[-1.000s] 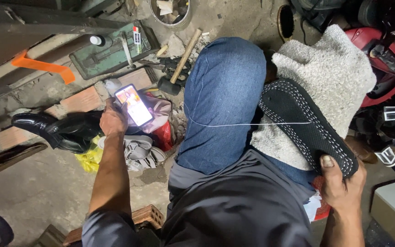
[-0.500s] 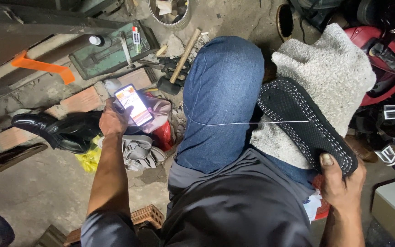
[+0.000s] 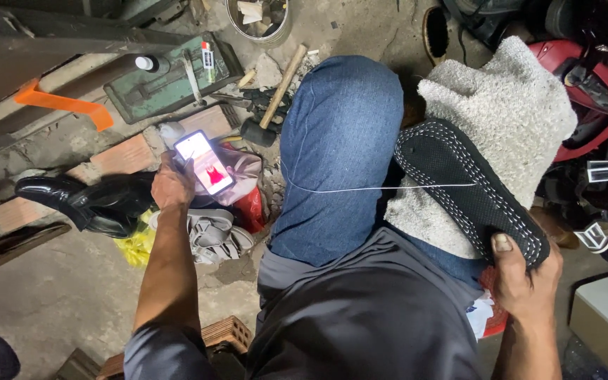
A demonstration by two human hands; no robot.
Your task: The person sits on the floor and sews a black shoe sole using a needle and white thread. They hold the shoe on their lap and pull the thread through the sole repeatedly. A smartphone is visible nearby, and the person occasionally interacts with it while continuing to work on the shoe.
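Seated on a workshop floor, looking down over a raised knee in blue jeans (image 3: 343, 141). Taking that knee as the landmark:

To its right, a black sole (image 3: 469, 190) with white stitching round the rim, lying on a grey woolly cloth (image 3: 508, 112) draped over the other leg. Long axis diagonal, one end up near the knee, the other down toward the body. That lower end gripped by the right hand (image 3: 526, 281), thumb pressed on top, fingers curled under the edge and mostly hidden. Clearly the nearer hand to the sole, already touching it.

Across the knee, a thin white thread (image 3: 360, 188) drawn taut, almost level, from the sole's stitched rim leftward over the denim; its left end too fine to trace.

To the knee's left, the left hand (image 3: 172, 186) stretched out well apart from the sole, closed around a lit phone (image 3: 203, 162), screen tilted up toward the camera.

Further left of the knee, just beside that hand, a black leather shoe (image 3: 79, 200) on its side. Above and left of the knee, a hammer (image 3: 272, 105) with a wooden handle.
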